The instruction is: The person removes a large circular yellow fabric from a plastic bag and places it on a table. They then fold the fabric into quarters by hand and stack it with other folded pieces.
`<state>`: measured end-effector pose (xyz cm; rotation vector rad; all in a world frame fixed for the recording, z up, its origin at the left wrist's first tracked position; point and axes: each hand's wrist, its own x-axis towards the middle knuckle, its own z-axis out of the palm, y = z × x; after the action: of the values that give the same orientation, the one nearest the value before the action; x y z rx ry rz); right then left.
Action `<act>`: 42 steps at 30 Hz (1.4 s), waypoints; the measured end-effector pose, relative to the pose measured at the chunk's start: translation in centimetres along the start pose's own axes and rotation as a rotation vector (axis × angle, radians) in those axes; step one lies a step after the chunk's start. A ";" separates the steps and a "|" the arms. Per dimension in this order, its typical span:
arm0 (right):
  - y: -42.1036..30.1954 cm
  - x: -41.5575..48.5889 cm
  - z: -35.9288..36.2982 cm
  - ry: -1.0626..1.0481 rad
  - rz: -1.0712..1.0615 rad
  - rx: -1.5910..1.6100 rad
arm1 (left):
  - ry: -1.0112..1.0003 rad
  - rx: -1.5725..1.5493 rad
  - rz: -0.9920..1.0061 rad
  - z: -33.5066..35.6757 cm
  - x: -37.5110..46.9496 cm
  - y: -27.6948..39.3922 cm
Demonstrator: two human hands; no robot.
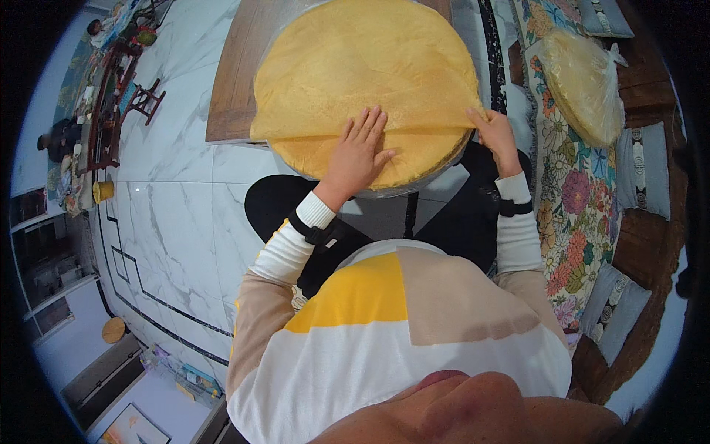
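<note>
A stack of large, thin, round yellow flatbread-like sheets lies before me on a round tray (pixel 383 193), only the rim of which shows. The top sheet (pixel 366 66) is shifted away from me, its near edge running across the stack in a folded-looking ridge. Below that edge shows the sheet underneath (pixel 302 155). My left hand (pixel 358 152) rests palm down across the ridge, fingers extended on the top sheet and thumb over the lower one. At the right rim, my right hand (pixel 495 133) pinches the top sheet's edge between thumb and fingers.
Under the stack is a wooden tabletop (pixel 233 94). To the right, a clear plastic bag (pixel 585 86) of yellow sheets lies on a wooden sofa's floral cover (pixel 582 188), by grey cushions (pixel 654 166). Far left are people, a wooden stool (pixel 147 102) and a yellow bin (pixel 103 191).
</note>
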<state>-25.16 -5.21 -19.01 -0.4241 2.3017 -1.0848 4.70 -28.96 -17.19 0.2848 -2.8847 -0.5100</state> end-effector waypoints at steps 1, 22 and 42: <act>-0.1 -0.1 -0.6 0.049 -0.024 0.026 | -0.019 0.003 0.007 0.1 0.0 0.3; 2.3 0.0 -1.1 0.167 -0.004 0.620 | -0.026 -0.133 0.018 0.4 -0.4 -1.1; -20.6 -8.2 18.0 0.292 -1.111 -0.507 | 0.148 0.032 -0.060 -1.8 -4.2 -2.0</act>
<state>-6.77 -24.89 -9.48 -2.0181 2.5769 -0.9997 9.42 -30.43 -16.86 0.3979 -2.7501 -0.4342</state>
